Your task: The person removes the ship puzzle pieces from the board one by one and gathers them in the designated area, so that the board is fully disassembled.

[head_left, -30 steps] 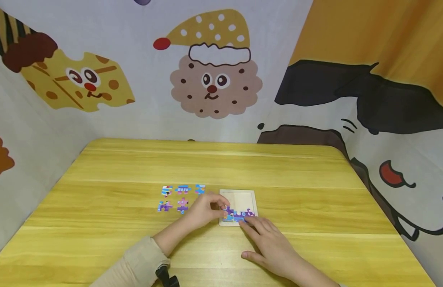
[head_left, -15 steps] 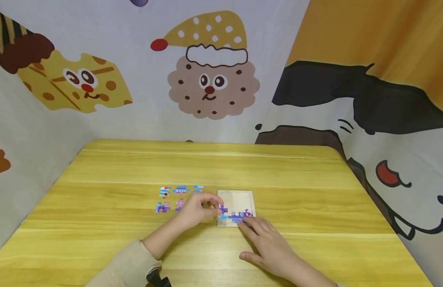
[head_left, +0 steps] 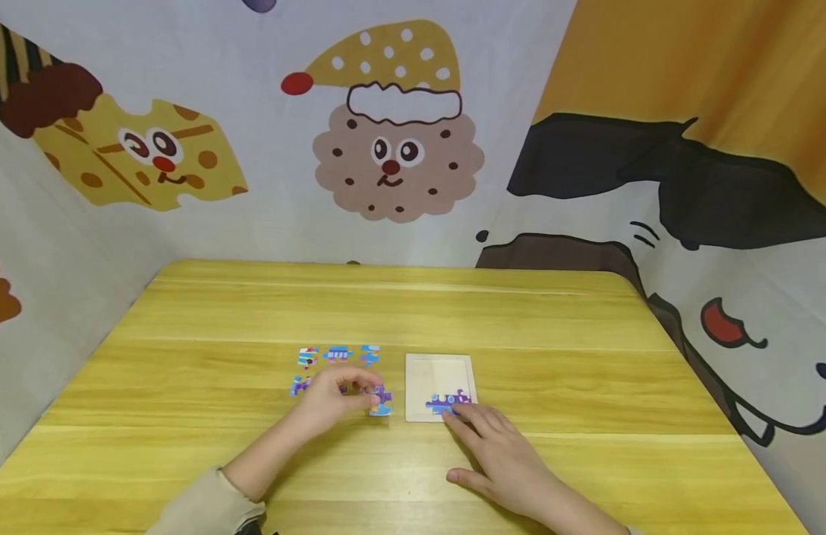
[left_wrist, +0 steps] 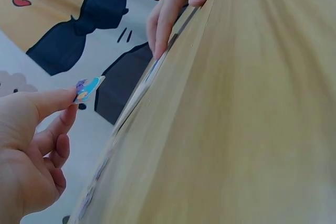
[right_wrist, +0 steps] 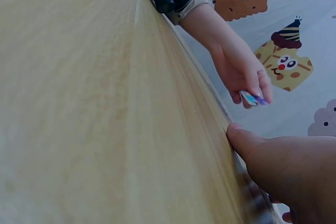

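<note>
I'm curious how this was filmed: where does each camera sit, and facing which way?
Head: worn on the head, facing down and forward over the table, tray, left hand and right hand.
Left wrist: on that wrist, looking past the left hand toward the right hand.
Right wrist: on that wrist, looking past the right hand toward the left hand.
Both wrist views share both hands and the pinched puzzle piece.

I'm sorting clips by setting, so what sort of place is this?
Perhaps a play corner or curtained booth; I can't be sure. Fabric printed with cartoon faces hangs behind a wood-grain table, on which lie a puzzle tray and loose puzzle pieces.
</note>
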Action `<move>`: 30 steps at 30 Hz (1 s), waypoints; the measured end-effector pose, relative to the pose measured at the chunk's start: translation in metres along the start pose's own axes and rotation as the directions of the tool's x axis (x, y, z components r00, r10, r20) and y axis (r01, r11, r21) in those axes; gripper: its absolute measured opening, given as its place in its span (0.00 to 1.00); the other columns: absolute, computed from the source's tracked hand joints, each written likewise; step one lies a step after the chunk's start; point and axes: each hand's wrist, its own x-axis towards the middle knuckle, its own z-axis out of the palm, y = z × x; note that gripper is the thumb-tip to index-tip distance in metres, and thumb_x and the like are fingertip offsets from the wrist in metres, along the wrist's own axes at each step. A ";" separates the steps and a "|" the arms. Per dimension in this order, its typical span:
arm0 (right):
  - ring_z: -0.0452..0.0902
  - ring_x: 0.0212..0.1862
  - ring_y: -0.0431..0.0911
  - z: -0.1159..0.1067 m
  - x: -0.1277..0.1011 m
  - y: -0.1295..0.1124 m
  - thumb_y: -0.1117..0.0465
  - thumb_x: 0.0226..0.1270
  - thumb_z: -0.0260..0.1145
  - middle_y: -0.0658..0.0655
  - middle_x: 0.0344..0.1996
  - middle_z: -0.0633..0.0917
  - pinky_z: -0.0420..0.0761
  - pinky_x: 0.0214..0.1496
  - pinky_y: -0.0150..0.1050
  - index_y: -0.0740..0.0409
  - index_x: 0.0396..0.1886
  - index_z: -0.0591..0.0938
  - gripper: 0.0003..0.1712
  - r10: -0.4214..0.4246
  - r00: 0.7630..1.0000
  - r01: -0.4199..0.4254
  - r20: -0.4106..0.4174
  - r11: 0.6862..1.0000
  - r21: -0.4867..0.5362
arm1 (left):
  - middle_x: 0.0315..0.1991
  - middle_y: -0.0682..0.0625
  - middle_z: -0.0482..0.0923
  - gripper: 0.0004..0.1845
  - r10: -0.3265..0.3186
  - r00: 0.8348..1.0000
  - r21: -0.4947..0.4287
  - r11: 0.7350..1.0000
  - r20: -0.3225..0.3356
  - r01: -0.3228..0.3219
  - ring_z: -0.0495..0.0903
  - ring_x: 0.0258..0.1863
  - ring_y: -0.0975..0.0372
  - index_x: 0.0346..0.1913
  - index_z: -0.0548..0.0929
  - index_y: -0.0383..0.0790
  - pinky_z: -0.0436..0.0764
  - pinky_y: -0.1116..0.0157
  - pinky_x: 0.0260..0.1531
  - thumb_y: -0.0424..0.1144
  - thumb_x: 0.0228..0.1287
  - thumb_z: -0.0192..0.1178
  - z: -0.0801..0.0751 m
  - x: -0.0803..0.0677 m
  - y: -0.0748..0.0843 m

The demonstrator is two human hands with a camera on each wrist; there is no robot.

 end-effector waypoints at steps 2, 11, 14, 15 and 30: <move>0.60 0.68 0.54 0.000 0.000 0.000 0.32 0.65 0.53 0.57 0.67 0.67 0.58 0.67 0.54 0.56 0.70 0.67 0.43 -0.003 1.000 0.003 -0.003 1.000 -0.001 | 0.32 0.53 0.80 0.09 -0.009 1.000 0.006 1.000 -0.007 0.009 0.76 0.35 0.57 0.39 0.87 0.42 0.77 0.62 0.37 0.33 0.54 0.70 -0.005 -0.004 -0.001; 0.60 0.68 0.55 -0.001 0.000 0.000 0.32 0.65 0.54 0.58 0.67 0.67 0.58 0.67 0.54 0.57 0.70 0.68 0.43 -0.013 1.000 0.013 -0.011 1.000 0.000 | 0.35 0.50 0.79 0.13 -0.031 1.000 0.004 1.000 0.002 0.031 0.76 0.39 0.55 0.43 0.85 0.36 0.76 0.60 0.41 0.35 0.55 0.69 -0.021 -0.020 -0.005; 0.60 0.67 0.55 -0.001 0.000 0.000 0.32 0.65 0.54 0.58 0.67 0.67 0.58 0.67 0.54 0.57 0.69 0.68 0.43 -0.019 1.000 0.019 -0.014 1.000 -0.001 | 0.35 0.50 0.79 0.13 -0.034 0.999 0.009 0.999 -0.006 0.034 0.75 0.40 0.55 0.43 0.85 0.37 0.75 0.58 0.43 0.36 0.55 0.69 -0.026 -0.025 -0.007; 0.61 0.67 0.55 -0.001 0.000 0.000 0.33 0.65 0.54 0.58 0.67 0.68 0.58 0.67 0.54 0.57 0.69 0.68 0.43 -0.021 1.000 0.021 -0.015 1.000 -0.002 | 0.35 0.50 0.79 0.13 -0.037 0.999 0.010 0.999 -0.010 0.037 0.75 0.39 0.56 0.43 0.85 0.37 0.75 0.59 0.43 0.35 0.55 0.70 -0.028 -0.026 -0.007; 0.61 0.67 0.55 0.000 0.000 0.001 0.32 0.65 0.54 0.58 0.66 0.68 0.59 0.67 0.54 0.57 0.69 0.68 0.43 -0.029 0.999 0.028 -0.028 1.000 -0.009 | 0.39 0.48 0.80 0.12 -0.046 0.997 0.023 0.999 -0.068 0.048 0.78 0.39 0.58 0.43 0.85 0.36 0.78 0.66 0.43 0.33 0.55 0.69 -0.056 -0.051 -0.020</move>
